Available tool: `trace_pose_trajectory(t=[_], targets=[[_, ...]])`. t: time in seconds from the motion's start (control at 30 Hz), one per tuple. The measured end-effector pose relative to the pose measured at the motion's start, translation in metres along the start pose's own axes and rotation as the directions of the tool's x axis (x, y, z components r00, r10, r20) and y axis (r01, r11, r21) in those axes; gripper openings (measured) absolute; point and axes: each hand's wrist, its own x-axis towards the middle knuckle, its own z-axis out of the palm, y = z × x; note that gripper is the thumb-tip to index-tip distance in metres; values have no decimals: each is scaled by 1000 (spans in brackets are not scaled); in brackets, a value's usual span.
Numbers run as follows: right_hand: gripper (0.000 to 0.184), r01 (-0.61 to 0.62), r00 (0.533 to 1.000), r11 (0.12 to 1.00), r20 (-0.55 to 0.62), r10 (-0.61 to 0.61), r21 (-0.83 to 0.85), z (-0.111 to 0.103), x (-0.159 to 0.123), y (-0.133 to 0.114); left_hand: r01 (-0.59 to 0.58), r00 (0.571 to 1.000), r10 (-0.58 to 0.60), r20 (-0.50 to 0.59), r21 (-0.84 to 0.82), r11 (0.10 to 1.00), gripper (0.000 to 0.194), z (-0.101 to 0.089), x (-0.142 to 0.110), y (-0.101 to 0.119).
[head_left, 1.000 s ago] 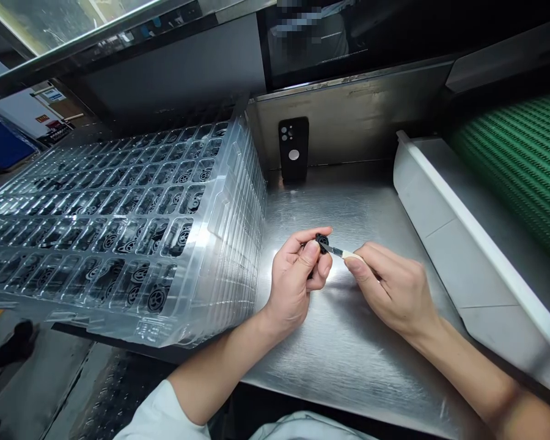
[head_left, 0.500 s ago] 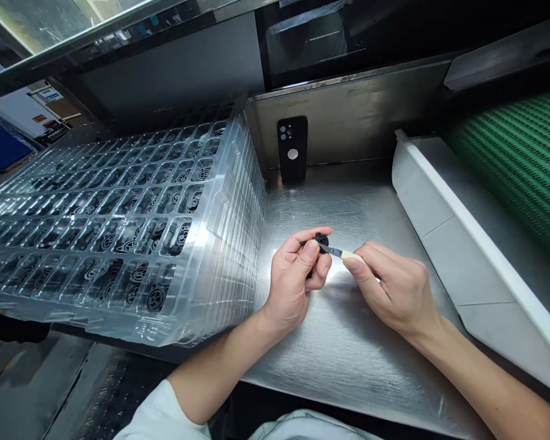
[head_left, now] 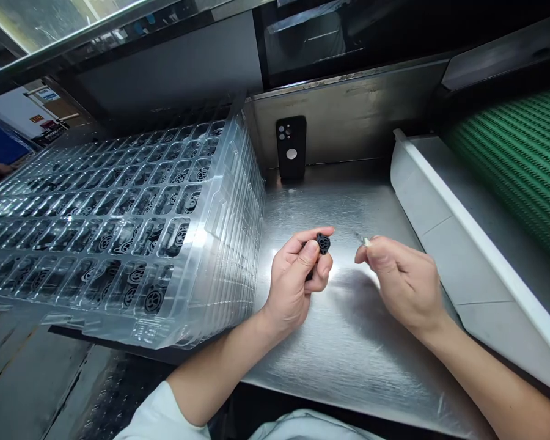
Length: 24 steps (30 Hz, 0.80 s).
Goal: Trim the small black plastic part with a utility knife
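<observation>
Between the thumb and fingers of my left hand (head_left: 296, 272) is a small black plastic part (head_left: 323, 243) with a round, spoked face turned toward me. My right hand (head_left: 406, 281) is closed around a small knife (head_left: 365, 242) with a pale handle. Its short metal blade points up and left, apart from the black part. Most of the handle is hidden in my fingers. Both hands are above the metal bench (head_left: 330, 342).
Left of my hands is a tall stack of clear plastic trays (head_left: 229, 244), with black parts in the top compartments. A black phone (head_left: 292, 146) leans against the back wall. To the right are a white bin wall (head_left: 476, 244) and a green ribbed belt (head_left: 522, 165).
My right hand has drawn the knife away from the black part, to the right, and turned the blade upward. My left hand keeps hold of the part in nearly the same place.
</observation>
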Motion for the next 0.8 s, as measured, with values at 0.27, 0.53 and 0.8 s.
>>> trace_pose_trajectory(t=[0.27, 0.53, 0.8], targets=[[51, -199, 980, 955, 68, 189, 218, 6, -1, -9, 19, 998, -23, 55, 70, 997, 39, -1, -1, -11], [48, -127, 992, 963, 9, 129, 239, 13, -8, -9, 68, 994, -75, 81, 84, 994, 37, -1, -5, -22], [14, -127, 947, 837, -185, 261, 532, 13, 0, -7, 198, 978, -193, 80, -59, 979, 32, 1, -5, -10]])
